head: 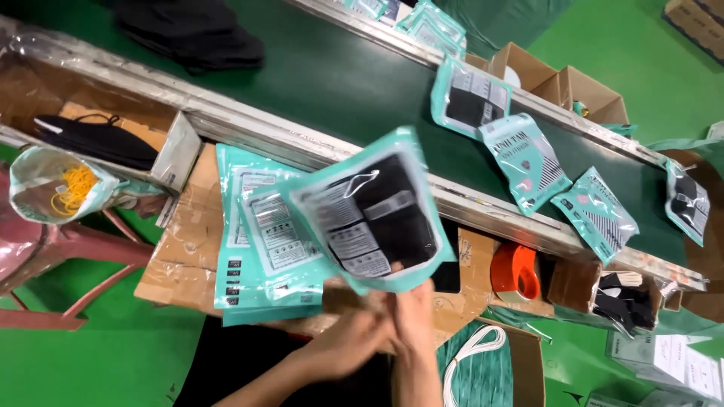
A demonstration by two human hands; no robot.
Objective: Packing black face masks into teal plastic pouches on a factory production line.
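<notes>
Teal mask pouch (369, 215) at frame centre, pinched at its lower edge by left hand (351, 343) and right hand (413, 313); pouch stack (253, 249) lies left.

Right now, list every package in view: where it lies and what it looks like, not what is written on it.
Held pouch: in both hands, teal-edged, clear window, black contents.
Pouch stack: on the cardboard worktop, flat, teal with white label panels.
Belt pouches: several scattered on the green belt, teal, some showing black contents.
Cardboard boxes: beyond the belt, brown, open.
Bag of rubber bands: far left, clear, yellow bands inside.
</notes>
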